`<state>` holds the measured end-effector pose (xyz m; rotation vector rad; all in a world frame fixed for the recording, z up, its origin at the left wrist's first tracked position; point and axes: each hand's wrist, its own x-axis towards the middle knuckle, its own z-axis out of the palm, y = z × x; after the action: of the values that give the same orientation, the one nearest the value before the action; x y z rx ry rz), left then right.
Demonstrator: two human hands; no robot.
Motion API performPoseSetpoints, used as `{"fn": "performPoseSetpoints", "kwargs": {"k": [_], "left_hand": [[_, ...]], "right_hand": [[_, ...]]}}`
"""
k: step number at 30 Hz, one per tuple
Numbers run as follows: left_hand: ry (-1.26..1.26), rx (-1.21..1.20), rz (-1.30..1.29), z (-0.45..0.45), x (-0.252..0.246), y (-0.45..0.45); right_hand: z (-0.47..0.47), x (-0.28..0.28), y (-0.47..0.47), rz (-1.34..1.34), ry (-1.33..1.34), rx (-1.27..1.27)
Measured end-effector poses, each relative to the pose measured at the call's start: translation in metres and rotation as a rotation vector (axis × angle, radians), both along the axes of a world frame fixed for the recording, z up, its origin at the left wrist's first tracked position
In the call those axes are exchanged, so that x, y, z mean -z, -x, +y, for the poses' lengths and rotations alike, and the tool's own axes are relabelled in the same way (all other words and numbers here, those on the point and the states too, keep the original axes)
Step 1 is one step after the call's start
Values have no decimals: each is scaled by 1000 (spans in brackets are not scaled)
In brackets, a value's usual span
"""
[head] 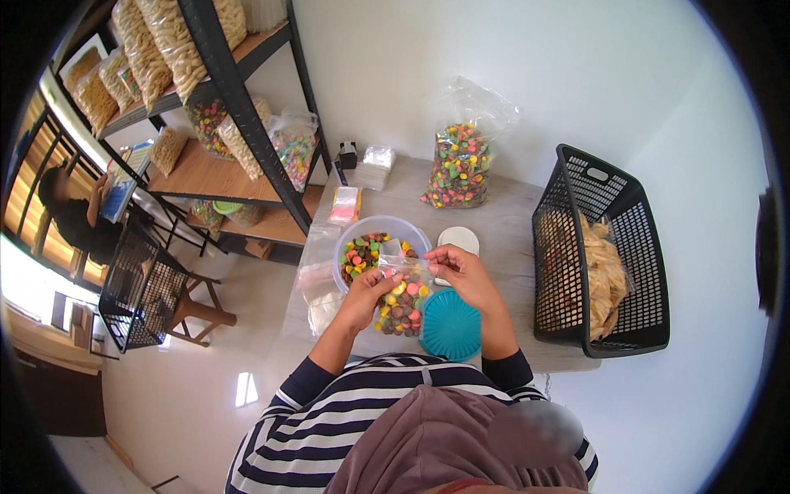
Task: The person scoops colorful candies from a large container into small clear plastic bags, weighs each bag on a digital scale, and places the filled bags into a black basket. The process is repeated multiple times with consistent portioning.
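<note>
Between my hands hangs a small clear plastic bag [401, 305] filled with round coloured pieces in brown, yellow, pink and green. My left hand [364, 299] grips its upper left edge with thumb and fingers. At the upper right corner, my right hand [460, 272] pinches the plastic. Behind the bag stands a translucent round tub [338, 250] holding more of the same coloured pieces, with a pale scoop-like object [391, 248] among them. A teal ribbed lid [453, 327] lies beside the bag, partly under my right forearm. A white round lid or container [460, 238] sits beyond my right hand.
A large clear bag of coloured pieces [460, 163] stands by the wall. At right is a black plastic crate [657, 309] with bagged tan snacks. Empty plastic bags [324, 309] lie left of the tub. A metal-framed shelf [231, 92] rises at left; a person [80, 222] sits beyond.
</note>
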<state>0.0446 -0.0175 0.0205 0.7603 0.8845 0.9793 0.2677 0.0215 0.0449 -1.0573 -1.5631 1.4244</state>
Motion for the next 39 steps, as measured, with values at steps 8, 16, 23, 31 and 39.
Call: {"fn": "performPoseSetpoints", "kwargs": {"k": [8, 16, 23, 31, 39], "left_hand": [[-71, -158, 146, -10, 17, 6], [-60, -185, 179, -6, 23, 6], [-107, -173, 155, 1, 37, 1], [-10, -4, 35, 2, 30, 1], [17, 61, 0, 6, 34, 7]], "right_hand": [[0, 30, 17, -56, -9, -77], [-8, 42, 21, -105, 30, 9], [-11, 54, 17, 138, 121, 83], [-10, 58, 9, 178, 140, 151], [-6, 50, 7, 160, 187, 109]]}}
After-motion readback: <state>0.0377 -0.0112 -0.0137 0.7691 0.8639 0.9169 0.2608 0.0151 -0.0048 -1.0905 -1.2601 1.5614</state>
